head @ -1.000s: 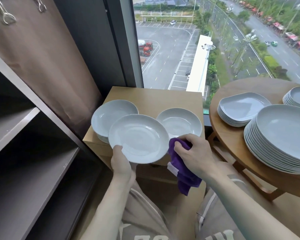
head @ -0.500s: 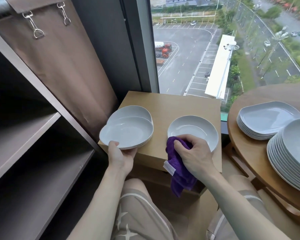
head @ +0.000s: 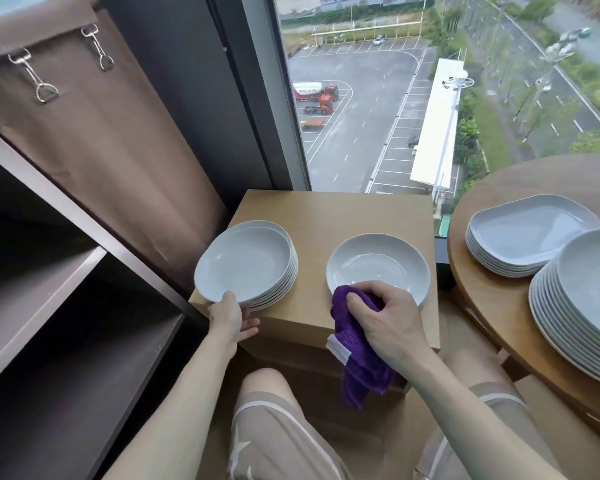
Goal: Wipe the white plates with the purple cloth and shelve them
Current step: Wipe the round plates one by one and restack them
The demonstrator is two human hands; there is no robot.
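Landmark: small wooden table (head: 329, 216). Top plate (head: 245, 263) now sits flat on the stack at table's L side; 1 s ago I held it up, tilted, clear of the stack. My L hand (head: 230, 317) at plate's near rim, thumb on edge, fingers loose underneath w/ palm up. My R hand (head: 388, 322) grips purple cloth (head: 359, 351), bunched, at near rim of single plate (head: 378, 268) on table's R side; cloth tail hangs off table's front edge.
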